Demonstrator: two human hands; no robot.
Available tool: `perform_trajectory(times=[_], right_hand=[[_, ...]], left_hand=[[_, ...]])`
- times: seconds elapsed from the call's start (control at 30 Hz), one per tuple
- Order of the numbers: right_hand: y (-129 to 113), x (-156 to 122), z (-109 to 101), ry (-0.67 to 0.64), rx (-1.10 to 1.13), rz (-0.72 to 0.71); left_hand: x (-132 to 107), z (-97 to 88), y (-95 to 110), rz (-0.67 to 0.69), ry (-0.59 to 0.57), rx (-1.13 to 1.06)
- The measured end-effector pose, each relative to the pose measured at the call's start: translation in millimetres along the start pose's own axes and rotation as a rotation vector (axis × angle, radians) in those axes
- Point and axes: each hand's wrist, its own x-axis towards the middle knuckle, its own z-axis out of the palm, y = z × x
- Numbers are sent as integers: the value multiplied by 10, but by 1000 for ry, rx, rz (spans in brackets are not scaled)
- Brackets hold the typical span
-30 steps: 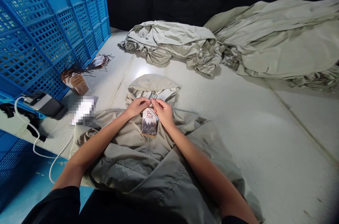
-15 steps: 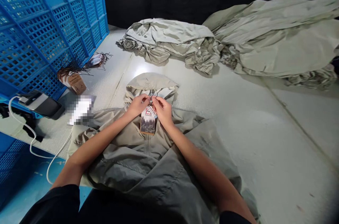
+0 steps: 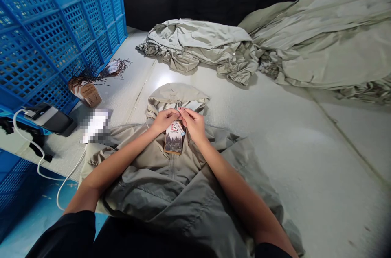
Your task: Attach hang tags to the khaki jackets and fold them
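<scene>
L hand [image 3: 162, 121] & R hand [image 3: 194, 125] together, fingertips pinching dark cord [image 3: 179, 104] (exact grip unclear), hang tag [image 3: 173, 141] just below, over hooded jacket [image 3: 146, 186].

The left forearm [image 3: 124, 161] and right forearm [image 3: 226, 174] slant forward and inward (both bare), elbows set wide. The left hand [image 3: 164, 121] and right hand [image 3: 194, 123] pinch with thumb and fingers, fingertips close together, wrists apart.

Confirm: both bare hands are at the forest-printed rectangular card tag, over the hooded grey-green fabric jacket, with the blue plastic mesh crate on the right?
No: the head view shows the crate on the left. The left hand and right hand are at the tag, over the jacket.
</scene>
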Motion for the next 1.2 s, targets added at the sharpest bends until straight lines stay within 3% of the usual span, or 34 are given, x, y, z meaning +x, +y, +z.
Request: perform_trajectory(times=[0.23,0.47,0.67,0.97,1.1,1.2], right_hand=[[-31,14,-30,8,14,28],[-115,76,-148,-156,-38,5],[-105,152,-245,-51,33,20],[-92,178,-208,71,110,24],[-39,179,-247,167,-48,-74],[-17,118,-289,171,-355,-277]], left_hand=[[-17,-1,40,-38,-54,32],[-45,-15,110,-41,-104,36],[-46,-13,89,-100,-106,37],[-42,-28,44,-127,-127,69],[-43,-38,38,-174,-107,14],[-43,-59,39,-197,-45,-56]])
